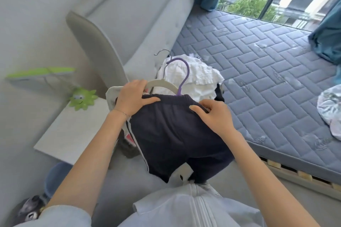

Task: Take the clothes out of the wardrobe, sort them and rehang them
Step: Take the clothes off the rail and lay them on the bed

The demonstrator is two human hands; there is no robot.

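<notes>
Dark shorts (177, 134) are hanging at centre frame, waistband uppermost, legs drooping toward the lower centre; we are noting a white stripe running down their left edge. The left hand (135, 97) is gripping the left end of the waistband; thumb lying flat across the fabric, fingers curling over the far side and over the end of a cream hanger (162, 85). The right hand (215, 115) is pinching the right end of the waistband; thumb stretching along the near face, fingers folding over the top edge. A purple hanger (183, 77) is rising from the middle of the waistband, hook curving up and left; we cannot tell how it is attaching to the dark shorts. Just above centre, a white ruffled garment (199, 79) is lying heaped on the corner of the blue quilted mattress (267, 64); a metal hook (163, 52) is poking out above it. At the right edge, a pale crumpled cloth (330, 110) is resting on the mattress. At the left, a green toy (83, 98) is sitting on a white side table (73, 134).
</notes>
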